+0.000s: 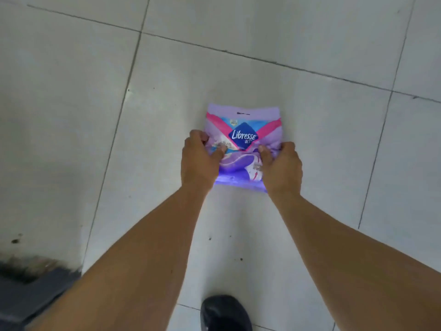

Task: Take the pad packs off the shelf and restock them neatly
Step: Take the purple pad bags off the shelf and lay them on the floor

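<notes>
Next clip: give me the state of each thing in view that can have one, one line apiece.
pad pack: sealed, label facing up, held over the floor, crumpled at both side edges.
left hand: grip closed on the pack's left edge.
right hand: grip closed on the pack's right edge.
floor: pale tiles, dark specks.
shoe: on the floor below the arms.
</notes>
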The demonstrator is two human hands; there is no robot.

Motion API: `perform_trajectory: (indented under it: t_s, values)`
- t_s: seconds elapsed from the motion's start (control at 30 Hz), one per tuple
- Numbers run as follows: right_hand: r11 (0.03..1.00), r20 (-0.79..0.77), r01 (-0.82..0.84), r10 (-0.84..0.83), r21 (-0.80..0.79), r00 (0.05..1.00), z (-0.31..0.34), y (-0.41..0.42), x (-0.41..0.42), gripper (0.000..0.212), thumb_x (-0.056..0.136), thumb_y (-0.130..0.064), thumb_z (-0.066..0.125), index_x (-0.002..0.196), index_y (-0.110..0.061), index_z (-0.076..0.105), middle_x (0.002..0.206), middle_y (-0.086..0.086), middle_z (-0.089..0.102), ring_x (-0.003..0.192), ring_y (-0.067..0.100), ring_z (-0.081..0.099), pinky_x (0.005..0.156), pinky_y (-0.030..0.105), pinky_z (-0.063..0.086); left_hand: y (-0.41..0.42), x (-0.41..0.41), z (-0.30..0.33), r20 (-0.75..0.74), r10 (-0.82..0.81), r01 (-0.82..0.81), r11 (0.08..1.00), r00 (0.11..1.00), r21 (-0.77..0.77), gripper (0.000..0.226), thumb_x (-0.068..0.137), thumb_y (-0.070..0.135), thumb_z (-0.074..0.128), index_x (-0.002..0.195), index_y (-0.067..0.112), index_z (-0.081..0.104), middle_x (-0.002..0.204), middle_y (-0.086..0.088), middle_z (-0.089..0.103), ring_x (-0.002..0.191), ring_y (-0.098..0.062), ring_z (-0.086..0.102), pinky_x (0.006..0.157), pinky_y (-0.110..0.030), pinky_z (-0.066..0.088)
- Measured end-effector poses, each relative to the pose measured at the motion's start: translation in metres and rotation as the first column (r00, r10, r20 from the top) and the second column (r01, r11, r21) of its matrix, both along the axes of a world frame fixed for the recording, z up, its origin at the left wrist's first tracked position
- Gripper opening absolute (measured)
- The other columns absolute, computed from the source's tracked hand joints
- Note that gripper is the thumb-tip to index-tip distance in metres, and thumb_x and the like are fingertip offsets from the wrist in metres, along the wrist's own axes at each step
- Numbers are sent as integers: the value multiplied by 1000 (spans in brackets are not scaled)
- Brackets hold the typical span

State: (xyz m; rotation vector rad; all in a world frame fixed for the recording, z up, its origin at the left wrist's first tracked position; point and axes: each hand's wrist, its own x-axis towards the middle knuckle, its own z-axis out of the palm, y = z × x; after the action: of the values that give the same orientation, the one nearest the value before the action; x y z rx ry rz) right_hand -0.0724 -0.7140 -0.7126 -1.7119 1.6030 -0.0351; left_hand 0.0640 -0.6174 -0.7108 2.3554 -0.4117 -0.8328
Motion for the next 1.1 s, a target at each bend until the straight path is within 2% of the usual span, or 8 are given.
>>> perform_trajectory:
  t_s: [0.2,0.3,0.4,0.53,0.7,0.83,0.97,1.1]
  values:
    - [991,-54,-76,82,109,995,18,-4,-4,41,93,-42,60,108,-5,53,107,17,66,100,38,61,81,38,48,5,2,9,-83,-5,9,999,997,50,35,88,21,70,111,13,45,109,-5,61,93,-19,60,72,-21,41]
    - [977,-99,-89,109,192,989,27,-6,1,47,93,-46,57,113,-3,52,112,17,64,105,37,59,83,37,46,8,-2,27,-82,-29,38,993,996,115,47,91,23,65,130,10,40,124,-10,57,112,-27,58,81,-24,40]
    - [977,-199,-114,149,180,969,60,0,-1,53,95,-47,51,120,-1,47,121,21,58,112,37,56,85,36,43,19,1,69,-29,-25,29,984,999,175,55,95,21,58,143,12,33,139,-12,48,126,-27,50,95,-27,38]
    - [941,-124,-311,328,133,937,153,37,0,44,97,-41,48,128,-8,49,122,13,59,111,31,57,85,34,44,54,4,171,67,-46,33,983,997,181,32,95,20,52,127,16,50,126,-2,58,111,-20,58,86,-26,43]
    - [847,94,-531,532,-36,842,308,103,43,38,96,-35,51,129,-15,54,125,2,60,115,23,56,90,37,47,99,9,337,130,242,-248,968,962,30,20,92,23,52,111,22,57,103,6,63,90,-16,60,84,-34,51]
    - [749,249,-624,663,-223,706,445,161,91,36,95,-32,54,128,-15,55,121,3,61,108,23,60,87,39,50,167,26,479,316,350,-357,933,882,-38,22,92,24,52,113,25,58,104,10,63,89,-11,59,75,-26,44]
    - [645,317,-681,764,-346,562,554,229,126,37,95,-32,55,127,-15,55,117,2,62,101,19,61,82,30,46,257,23,584,404,430,-427,899,808,-102,23,88,23,55,111,25,58,104,8,64,91,-16,61,78,-32,47]
    - [575,353,-757,809,-310,470,621,309,135,37,95,-36,53,128,-19,52,116,-3,61,94,15,61,82,30,46,341,-3,654,445,475,-470,873,759,-130,25,87,24,56,112,27,57,107,9,64,95,-12,60,80,-27,43]
